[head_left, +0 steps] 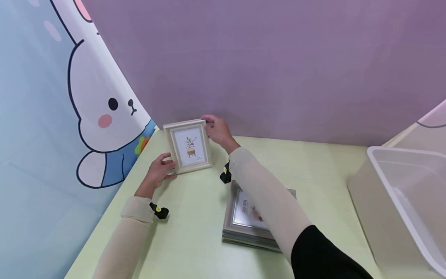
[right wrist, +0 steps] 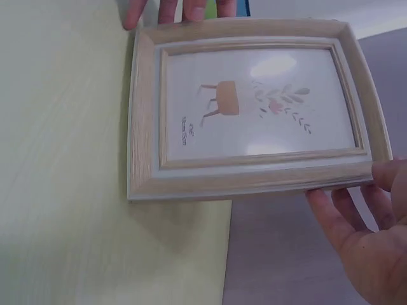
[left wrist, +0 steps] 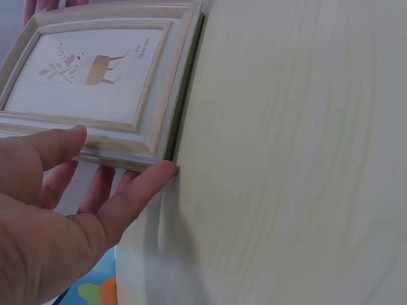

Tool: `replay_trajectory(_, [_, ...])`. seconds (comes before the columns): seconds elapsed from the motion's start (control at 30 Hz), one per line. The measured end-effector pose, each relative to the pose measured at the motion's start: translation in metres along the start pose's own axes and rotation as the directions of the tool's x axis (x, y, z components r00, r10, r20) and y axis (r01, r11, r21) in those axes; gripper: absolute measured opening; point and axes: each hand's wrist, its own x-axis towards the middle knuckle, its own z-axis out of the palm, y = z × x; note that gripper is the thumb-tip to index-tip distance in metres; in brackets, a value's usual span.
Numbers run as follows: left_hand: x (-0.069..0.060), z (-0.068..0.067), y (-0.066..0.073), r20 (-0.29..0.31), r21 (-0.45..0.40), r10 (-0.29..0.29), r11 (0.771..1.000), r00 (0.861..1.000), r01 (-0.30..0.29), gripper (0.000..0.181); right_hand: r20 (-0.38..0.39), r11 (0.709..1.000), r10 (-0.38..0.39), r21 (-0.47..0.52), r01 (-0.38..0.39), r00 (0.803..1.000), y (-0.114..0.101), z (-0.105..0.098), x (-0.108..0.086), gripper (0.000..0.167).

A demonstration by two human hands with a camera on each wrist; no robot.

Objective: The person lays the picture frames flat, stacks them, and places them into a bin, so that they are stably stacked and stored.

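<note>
A cream picture frame (head_left: 188, 145) with a potted-plant print stands upright, leaning slightly back, near the purple wall at the table's far left. My left hand (head_left: 159, 171) holds its left side low down. In the left wrist view the thumb (left wrist: 63, 143) lies at the front edge, with other fingers along the side and partly hidden behind. My right hand (head_left: 220, 131) grips the top right corner; in the right wrist view its thumb (right wrist: 385, 174) is at the rim and the fingers reach behind. Nearer, below my right forearm, lies a stack of grey-silver picture frames (head_left: 240, 223), partly covered by the sleeve.
A large white plastic bin (head_left: 369, 201) stands at the right of the pale wooden table (head_left: 188, 232). Behind the table rises a purple wall (head_left: 265, 69). On the left hangs a blue panel with a cartoon rabbit (head_left: 94, 89).
</note>
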Motion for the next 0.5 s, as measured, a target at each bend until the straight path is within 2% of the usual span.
replay_trajectory(0.23, [0.0016, 0.0023, -0.002, -0.065, 0.01, -0.015, 1.0, 0.998, 0.015, 0.053, -0.029, 1.0, 0.004, -0.022, -0.005, 1.0, 0.0014, 0.0052, 0.0005, 0.04])
replay_trajectory(0.5, [0.0024, 0.0048, -0.0034, -0.082, 0.015, -0.014, 1.0, 0.997, 0.015, 0.053, -0.08, 0.998, -0.015, -0.068, 0.01, 0.997, 0.0006, 0.0073, 0.0001, 0.039])
